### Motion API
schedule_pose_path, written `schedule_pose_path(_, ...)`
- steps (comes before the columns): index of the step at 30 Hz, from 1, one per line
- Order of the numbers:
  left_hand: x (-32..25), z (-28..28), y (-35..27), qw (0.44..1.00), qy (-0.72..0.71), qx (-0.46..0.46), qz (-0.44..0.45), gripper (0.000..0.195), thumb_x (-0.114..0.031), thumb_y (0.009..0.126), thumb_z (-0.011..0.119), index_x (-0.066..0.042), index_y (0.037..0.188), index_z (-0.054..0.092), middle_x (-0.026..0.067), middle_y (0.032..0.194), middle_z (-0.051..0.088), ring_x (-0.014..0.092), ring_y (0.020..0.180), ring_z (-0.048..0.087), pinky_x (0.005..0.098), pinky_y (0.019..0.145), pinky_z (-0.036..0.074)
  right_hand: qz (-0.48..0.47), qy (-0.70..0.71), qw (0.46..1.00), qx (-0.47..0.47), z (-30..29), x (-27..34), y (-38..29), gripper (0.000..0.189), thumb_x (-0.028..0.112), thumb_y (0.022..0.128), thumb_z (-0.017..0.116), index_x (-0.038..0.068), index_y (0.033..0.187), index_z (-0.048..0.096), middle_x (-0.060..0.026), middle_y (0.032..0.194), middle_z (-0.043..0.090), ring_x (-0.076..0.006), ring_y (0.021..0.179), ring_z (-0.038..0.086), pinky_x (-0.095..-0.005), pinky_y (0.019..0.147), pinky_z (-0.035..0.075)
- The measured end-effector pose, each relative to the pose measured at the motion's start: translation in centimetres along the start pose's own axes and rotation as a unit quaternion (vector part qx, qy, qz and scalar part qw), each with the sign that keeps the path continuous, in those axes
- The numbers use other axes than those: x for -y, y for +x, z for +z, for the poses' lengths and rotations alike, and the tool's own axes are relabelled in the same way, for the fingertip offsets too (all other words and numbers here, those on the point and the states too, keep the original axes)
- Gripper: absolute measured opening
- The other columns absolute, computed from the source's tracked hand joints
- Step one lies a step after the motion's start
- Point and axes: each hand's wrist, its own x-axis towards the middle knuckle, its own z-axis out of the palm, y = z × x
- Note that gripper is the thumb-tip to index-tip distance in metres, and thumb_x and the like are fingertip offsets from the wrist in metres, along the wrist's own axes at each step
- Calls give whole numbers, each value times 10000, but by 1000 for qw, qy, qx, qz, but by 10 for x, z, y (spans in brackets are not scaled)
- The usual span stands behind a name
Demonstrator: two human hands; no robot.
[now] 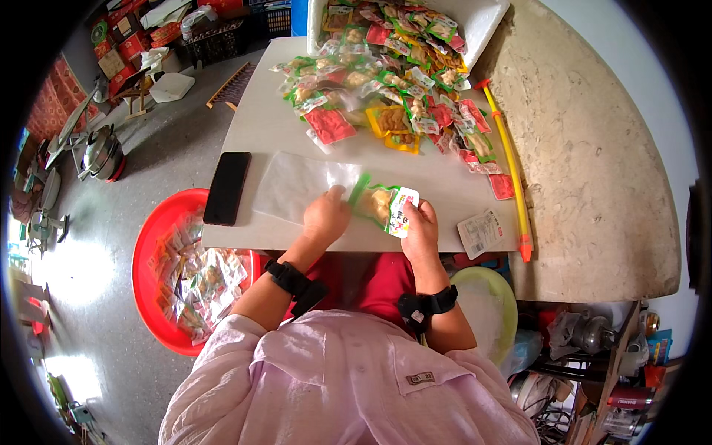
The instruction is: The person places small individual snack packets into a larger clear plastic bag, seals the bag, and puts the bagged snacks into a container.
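In front of me, my left hand (327, 212) grips a clear plastic bag (297, 183) near its right end; the bag lies flat towards the left. My right hand (420, 228) pinches the white printed end of a green-edged sealed food packet (379, 204) between thumb and fingers. The packet's far end is against the bag's right end, by my left fingers; whether it is inside the bag I cannot tell. Beyond my hands, a loose heap of similar small packets (361, 83) in green, red and yellow spreads over the table (261, 128).
A white foam box (486, 28) full of packets stands at the back. A black phone (227, 188) lies left, a yellow tube-like stick (506, 161) right, beside a single packet (480, 232). Below are a red basin (142, 278) of bagged packets and a green basin (506, 300) with clear plastic.
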Motion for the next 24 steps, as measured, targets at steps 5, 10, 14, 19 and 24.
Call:
schedule_pose_path(5,-2,0,-3,1000,-15,-13,23,261,-171,732,431,-67,967,477,174,897,545,352,798,520,423,683,413,43,-27,998,36,-6,-7,6,59,75,794,487,35,752,495,-22,717,528,-76,608,491,-215,521,408)
schedule_pose_path(10,-12,-6,-9,999,10,-3,47,194,-169,735,427,-70,890,488,152,864,551,342,766,528,422,671,416,83,-20,996,-27,-6,-10,22,105,111,775,517,62,693,475,-17,672,501,-81,565,471,-217,464,383)
schedule_pose_path(14,-15,-4,-11,996,44,-4,73,186,-163,741,417,-90,894,494,119,867,560,314,746,542,412,664,425,77,-14,996,-47,-9,-26,36,88,121,783,505,56,731,473,-23,687,493,-99,569,472,-250,477,395)
schedule_pose_path(19,-27,-14,-13,992,51,9,114,253,-144,735,445,-59,962,515,146,843,565,306,739,547,393,650,446,99,28,994,-20,11,-33,28,103,136,786,501,40,773,466,-30,734,487,-113,632,482,-255,535,407)
schedule_pose_path(24,-24,-12,-15,988,52,-4,143,236,-139,734,450,-67,947,523,127,812,570,302,719,548,387,645,449,137,-57,987,61,4,-24,30,160,154,795,479,4,847,502,-39,783,519,-110,665,499,-254,564,415)
